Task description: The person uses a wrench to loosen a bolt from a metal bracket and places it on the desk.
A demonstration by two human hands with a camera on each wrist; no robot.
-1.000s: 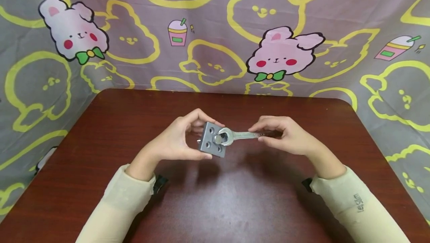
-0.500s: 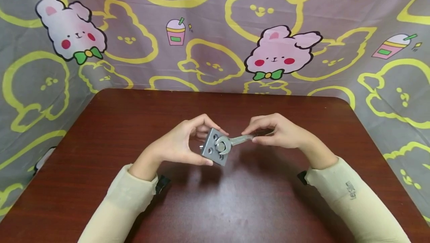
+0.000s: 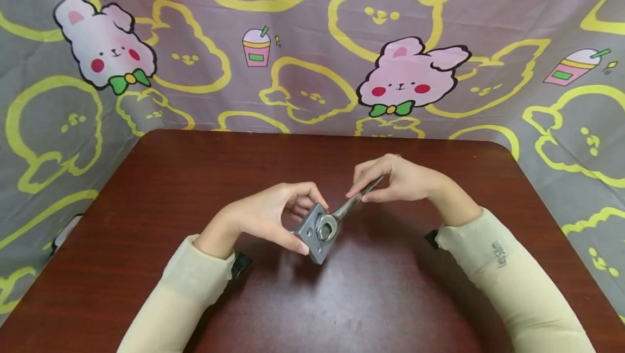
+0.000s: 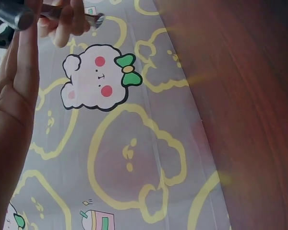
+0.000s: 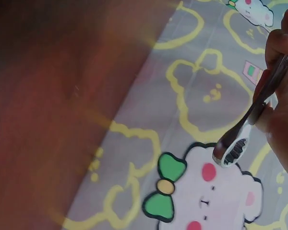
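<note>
My left hand grips a grey metal plate by its edges, thumb at the near side and fingers at the far side. The plate has several round holes and a hex bolt through its middle. In the left wrist view a round metal rod end shows at the top left corner. My right hand pinches the handle of a combination wrench, whose open jaw sits around the bolt head. The wrench's toothed ring end stands free beyond my right hand in the right wrist view.
A dark red-brown wooden table lies below both hands, and the plate is held above it. A grey curtain printed with rabbits and yellow outlines stands around its back and sides.
The wrench handle has swung from nearly level to slanting up and away, as my right hand moved left and up. My left hand and the plate have shifted down and right, and the plate has turned.
</note>
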